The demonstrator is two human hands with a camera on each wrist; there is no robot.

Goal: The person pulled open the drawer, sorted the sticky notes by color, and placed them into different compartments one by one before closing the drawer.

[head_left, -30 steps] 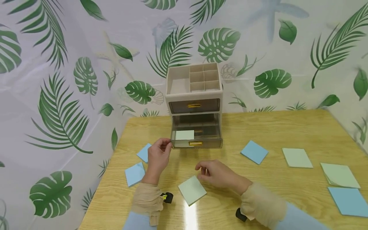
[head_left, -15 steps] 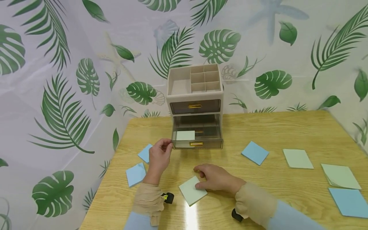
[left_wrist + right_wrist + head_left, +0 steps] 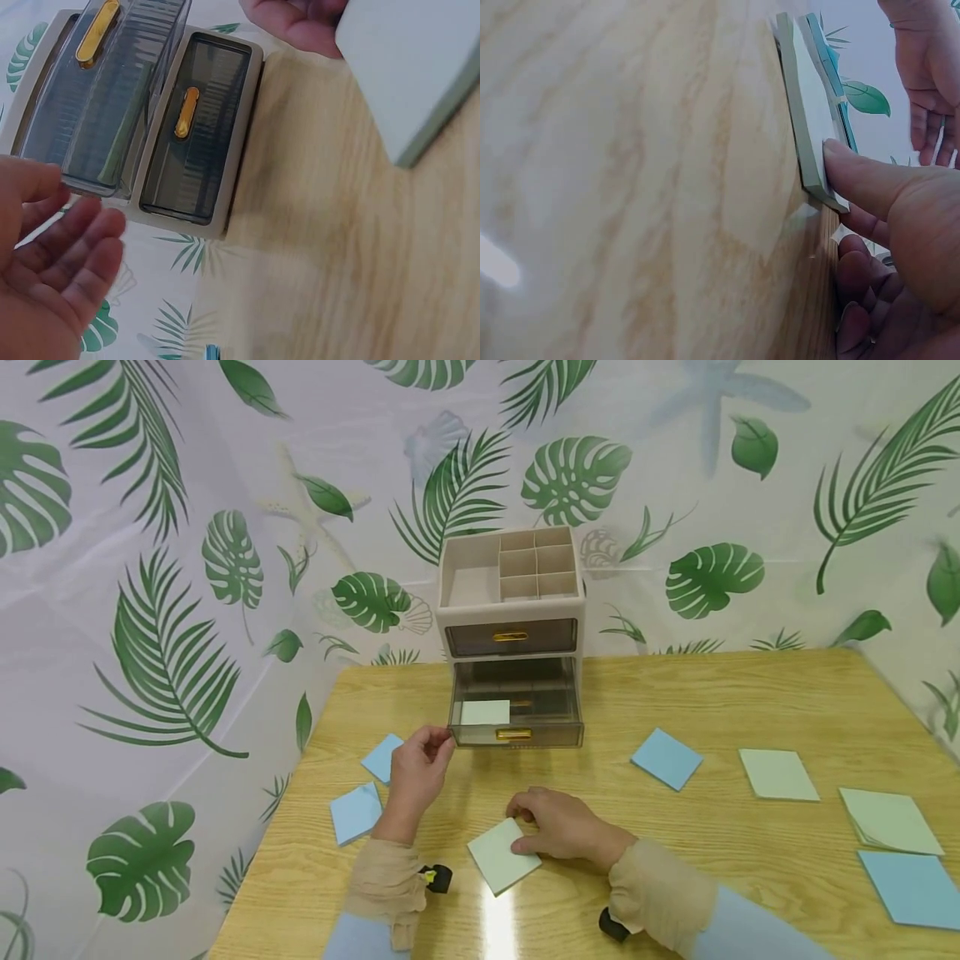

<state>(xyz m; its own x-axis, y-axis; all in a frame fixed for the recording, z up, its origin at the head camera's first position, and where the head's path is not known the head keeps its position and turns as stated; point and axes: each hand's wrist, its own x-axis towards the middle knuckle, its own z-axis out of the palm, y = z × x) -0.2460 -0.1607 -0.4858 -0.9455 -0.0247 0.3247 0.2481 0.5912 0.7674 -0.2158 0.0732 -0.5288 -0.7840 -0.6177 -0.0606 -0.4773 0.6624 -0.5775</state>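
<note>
Fingers of the left hand (image 3: 417,774) hang relaxed and loosely bent beside the front left corner of the open lower drawer (image 3: 516,714), gripping nothing; the wrist view shows the palm empty and the fingertips just short of the drawer wall. Behind that hand, two blue note pads (image 3: 354,812) lie flat on the wooden table (image 3: 750,693).

At centre stands a beige desk organiser (image 3: 512,602) with smoky translucent drawers and gold handles, its upper drawer closed, the lower one pulled out with a pale green pad (image 3: 484,712) resting inside near the front.

In front of it, the right hand (image 3: 558,823) curls over the near corner of a green sticky-note pad (image 3: 501,855) lying flat on the table, thumb pressed against its edge and fingers on top; the wrist view shows the thumb tip (image 3: 855,176) bearing on the pad's side.

The pad looks light, a thin block of paper, stiff enough as a stack but liable to slide on the glossy tabletop; a pinch across one corner or edge, thumb below and fingers above, would likely lift it cleanly.

Further right lie another blue pad (image 3: 666,758), two green ones and a blue one at the table's edge. No brand, label or writing can be read anywhere.
</note>
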